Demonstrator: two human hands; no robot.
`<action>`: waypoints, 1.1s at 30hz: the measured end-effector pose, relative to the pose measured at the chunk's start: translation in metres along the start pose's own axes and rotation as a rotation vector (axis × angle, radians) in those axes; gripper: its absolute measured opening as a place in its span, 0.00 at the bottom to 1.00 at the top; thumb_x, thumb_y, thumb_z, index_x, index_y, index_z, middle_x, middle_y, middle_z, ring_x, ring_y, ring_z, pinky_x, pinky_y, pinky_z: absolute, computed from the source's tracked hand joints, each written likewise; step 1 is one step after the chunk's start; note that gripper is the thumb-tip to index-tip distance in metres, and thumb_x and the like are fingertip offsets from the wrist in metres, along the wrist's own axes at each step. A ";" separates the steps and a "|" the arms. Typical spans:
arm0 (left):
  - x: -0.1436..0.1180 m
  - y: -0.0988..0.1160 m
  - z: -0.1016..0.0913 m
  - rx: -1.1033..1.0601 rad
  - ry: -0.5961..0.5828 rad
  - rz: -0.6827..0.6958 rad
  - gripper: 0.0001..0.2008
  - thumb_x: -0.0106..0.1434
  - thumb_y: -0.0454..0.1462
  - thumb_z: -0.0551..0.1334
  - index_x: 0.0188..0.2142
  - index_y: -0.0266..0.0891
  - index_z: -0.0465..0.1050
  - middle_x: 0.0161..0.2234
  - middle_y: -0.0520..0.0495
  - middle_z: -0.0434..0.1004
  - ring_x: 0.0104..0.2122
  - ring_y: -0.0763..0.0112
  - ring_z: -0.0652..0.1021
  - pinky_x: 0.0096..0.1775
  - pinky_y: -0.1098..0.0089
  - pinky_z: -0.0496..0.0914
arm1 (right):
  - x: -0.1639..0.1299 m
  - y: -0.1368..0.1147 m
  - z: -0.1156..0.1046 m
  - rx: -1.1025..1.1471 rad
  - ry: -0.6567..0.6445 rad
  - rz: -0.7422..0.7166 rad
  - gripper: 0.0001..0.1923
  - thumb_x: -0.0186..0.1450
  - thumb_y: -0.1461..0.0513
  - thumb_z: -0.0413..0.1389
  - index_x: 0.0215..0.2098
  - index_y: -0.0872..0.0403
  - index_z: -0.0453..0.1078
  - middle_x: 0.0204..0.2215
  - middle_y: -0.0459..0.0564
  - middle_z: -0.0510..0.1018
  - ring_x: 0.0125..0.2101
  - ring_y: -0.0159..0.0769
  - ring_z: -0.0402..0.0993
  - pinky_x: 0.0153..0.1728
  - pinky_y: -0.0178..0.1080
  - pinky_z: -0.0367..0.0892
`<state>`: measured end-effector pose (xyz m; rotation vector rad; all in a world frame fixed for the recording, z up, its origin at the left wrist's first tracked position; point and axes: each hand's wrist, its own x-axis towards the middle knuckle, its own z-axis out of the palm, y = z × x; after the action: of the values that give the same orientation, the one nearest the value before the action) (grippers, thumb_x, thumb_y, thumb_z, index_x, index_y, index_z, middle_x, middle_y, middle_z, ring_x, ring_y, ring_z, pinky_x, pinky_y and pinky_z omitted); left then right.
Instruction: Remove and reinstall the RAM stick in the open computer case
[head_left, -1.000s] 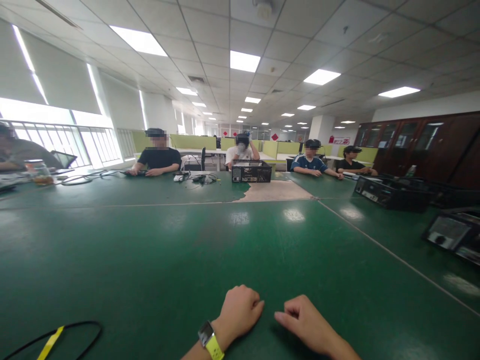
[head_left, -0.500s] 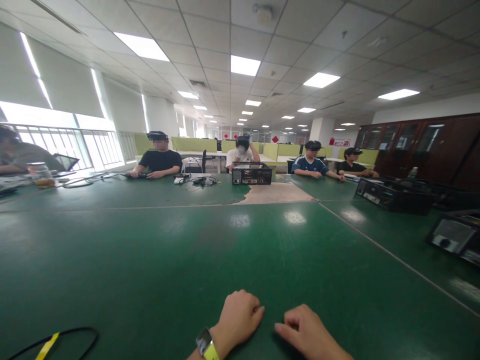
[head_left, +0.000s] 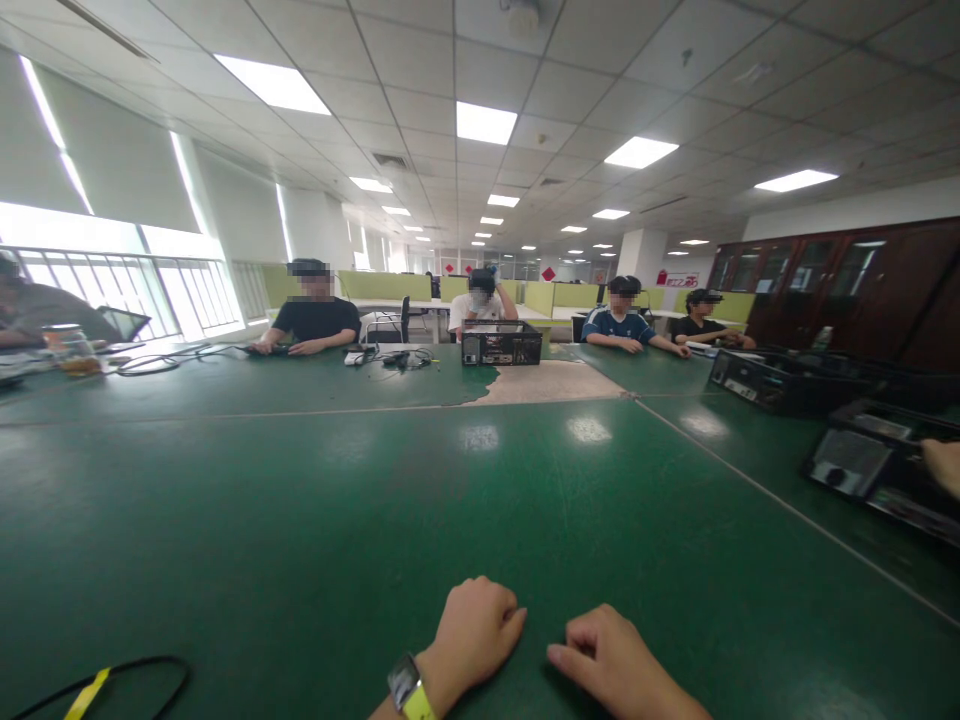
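Our left hand point(head_left: 476, 632) and right hand point(head_left: 611, 660) rest loosely curled and empty, close together on the green table point(head_left: 315, 520); the black cable point(head_left: 112, 680) lies well apart to the left. We keep both still and flat.

A green tabletop point(head_left: 300, 500) is seen, on which a black cable point(head_left: 112, 680), computer cases point(head_left: 501, 345) and two loosely curled hands are rested.

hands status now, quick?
Left hand: loosely curled, empty, resting on the table.
Right hand: loosely curled, empty, resting on the table.
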<state>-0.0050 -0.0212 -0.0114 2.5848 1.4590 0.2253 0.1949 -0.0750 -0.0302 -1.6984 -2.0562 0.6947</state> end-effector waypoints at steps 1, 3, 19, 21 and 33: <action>0.000 0.000 0.000 -0.006 0.002 0.001 0.17 0.63 0.43 0.53 0.22 0.41 0.73 0.25 0.47 0.78 0.29 0.63 0.77 0.28 0.68 0.57 | 0.000 -0.001 0.000 0.003 0.004 -0.004 0.21 0.61 0.52 0.54 0.16 0.55 0.60 0.14 0.38 0.57 0.20 0.25 0.54 0.24 0.34 0.47; 0.000 0.000 0.000 -0.021 0.006 0.005 0.18 0.62 0.43 0.53 0.21 0.41 0.72 0.24 0.47 0.77 0.28 0.63 0.77 0.28 0.68 0.57 | -0.001 -0.005 0.000 0.008 0.014 -0.007 0.20 0.61 0.53 0.54 0.16 0.55 0.62 0.14 0.39 0.60 0.20 0.25 0.56 0.24 0.34 0.48; 0.015 -0.038 -0.031 -0.533 0.187 -0.092 0.22 0.62 0.50 0.48 0.18 0.41 0.45 0.19 0.57 0.45 0.21 0.76 0.54 0.25 0.71 0.50 | 0.009 0.056 -0.191 -0.478 0.920 -0.468 0.13 0.67 0.59 0.48 0.42 0.51 0.73 0.45 0.52 0.76 0.48 0.44 0.69 0.51 0.50 0.60; 0.010 -0.047 -0.047 -0.580 0.261 -0.115 0.23 0.62 0.52 0.47 0.19 0.42 0.43 0.20 0.57 0.43 0.21 0.76 0.53 0.25 0.72 0.50 | 0.048 0.074 -0.198 -0.572 0.810 -0.425 0.19 0.68 0.57 0.43 0.31 0.51 0.74 0.34 0.49 0.79 0.38 0.39 0.72 0.45 0.46 0.63; 0.005 -0.026 -0.152 -0.598 0.352 0.075 0.24 0.63 0.49 0.54 0.18 0.41 0.49 0.18 0.58 0.46 0.20 0.77 0.54 0.24 0.72 0.51 | -0.007 -0.013 -0.107 -0.588 0.986 -0.353 0.23 0.68 0.58 0.48 0.15 0.52 0.58 0.15 0.44 0.62 0.21 0.33 0.57 0.29 0.39 0.50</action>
<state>-0.0560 0.0068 0.1319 2.1684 1.1458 1.0009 0.2480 -0.0697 0.0632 -1.3983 -1.7540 -0.7965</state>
